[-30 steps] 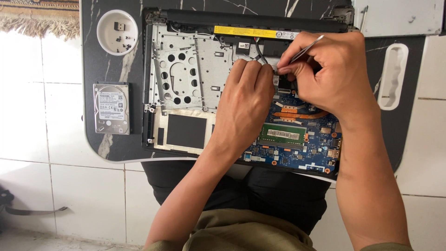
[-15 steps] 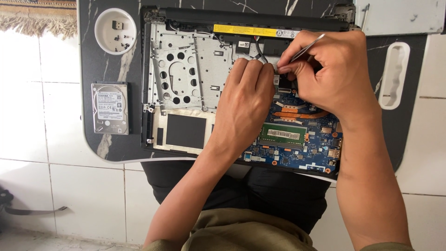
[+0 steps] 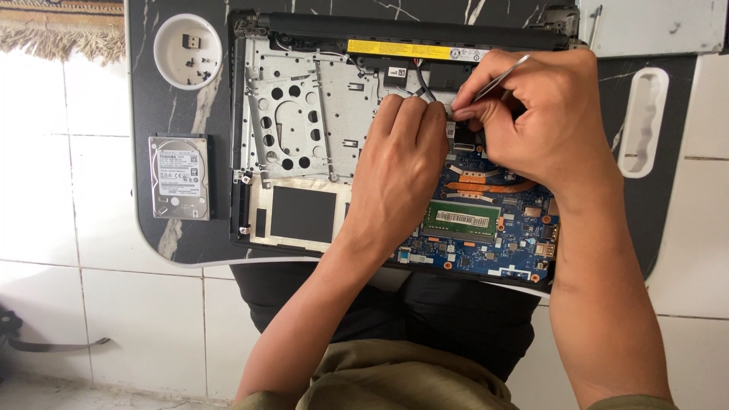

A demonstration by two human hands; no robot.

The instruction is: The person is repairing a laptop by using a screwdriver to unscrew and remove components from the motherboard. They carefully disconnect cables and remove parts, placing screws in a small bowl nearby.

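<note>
Your right hand [image 3: 543, 121] pinches a pair of slim metal tweezers [image 3: 497, 76], whose long axis slants from upper right down to lower left; their tip meets a small connector [image 3: 449, 112] on the opened laptop [image 3: 304, 129], just left of that grip; your left hand [image 3: 399, 178] rests knuckles-up over the board with its fingertips pressed down right beside the same spot, holding nothing that shows; so both hands crowd one point, the right nearer. The blue circuit board [image 3: 486, 243] lies below them; a bare hard drive [image 3: 180, 177] and a round white dish [image 3: 187, 52] of screws sit well apart at left on the dark marbled table [image 3: 156, 106]; white floor tiles [image 3: 91, 228] lie beyond.
</note>
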